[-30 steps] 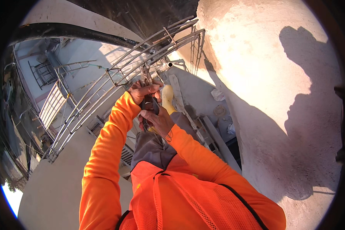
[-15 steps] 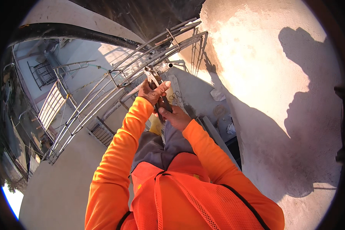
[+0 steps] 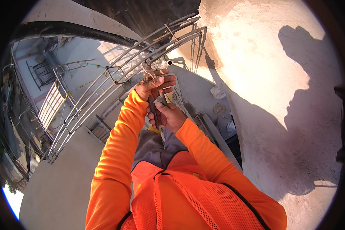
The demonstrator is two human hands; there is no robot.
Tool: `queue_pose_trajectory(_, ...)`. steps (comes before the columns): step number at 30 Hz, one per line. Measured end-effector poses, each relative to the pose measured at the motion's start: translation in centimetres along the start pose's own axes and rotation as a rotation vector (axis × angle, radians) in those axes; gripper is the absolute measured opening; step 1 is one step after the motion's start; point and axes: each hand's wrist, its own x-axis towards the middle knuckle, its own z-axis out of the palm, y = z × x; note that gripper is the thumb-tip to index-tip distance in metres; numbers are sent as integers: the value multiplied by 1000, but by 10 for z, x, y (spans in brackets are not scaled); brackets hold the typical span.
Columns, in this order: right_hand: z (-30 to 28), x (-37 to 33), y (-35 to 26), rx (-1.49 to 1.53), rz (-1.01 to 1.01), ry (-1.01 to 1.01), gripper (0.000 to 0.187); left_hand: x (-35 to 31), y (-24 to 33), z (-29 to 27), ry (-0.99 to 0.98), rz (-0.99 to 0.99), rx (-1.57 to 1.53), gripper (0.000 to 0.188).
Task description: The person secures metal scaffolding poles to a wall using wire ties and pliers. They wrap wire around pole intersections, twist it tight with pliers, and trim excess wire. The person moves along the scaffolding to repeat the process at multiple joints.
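Pliers: dark-handled, raised in front of the chest, nose tilted up toward the metal railing; higher and nearer the railing than a second ago
Left hand: clenched over the upper part of the pliers, fingers wrapped across
Right hand: grasping the handles from below
Change: both arms have stretched outward, so the tool now meets the railing's end
Wall: pale plaster, carrying the person's shadow

Both arms in orange sleeves reach up and forward, elbows bent. The left hand is curled shut above; the right hand is clenched just below, touching it.
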Motion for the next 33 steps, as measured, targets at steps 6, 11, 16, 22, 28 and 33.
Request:
queue_pose_trajectory(6, -12, -5, 5, -463, -116, 152, 45, -2, -7, 6, 197, -28, 83, 26)
queue_pose_trajectory(11, -22, -2, 10, -1233, -609, 663, 44, 44, -38, 59, 1125, 187, 880, 28)
queue_pose_trajectory(16, -27, -1, -11, -962, -57, 462, 33, 18, -15, 39, 815, -113, 908, 59)
queue_pose_trajectory(22, -38, -20, -58, -564, 129, 36, 34, 16, -18, 15, 176, -22, -157, 43)
queue_pose_trajectory(28, -25, -8, -34, -1447, -479, 709, 47, 53, -41, 60, 944, 78, 20, 35)
queue_pose_trajectory(33, -58, -4, -38, -193, 215, -141, 55, 20, -17, 21, 394, 62, -93, 41)
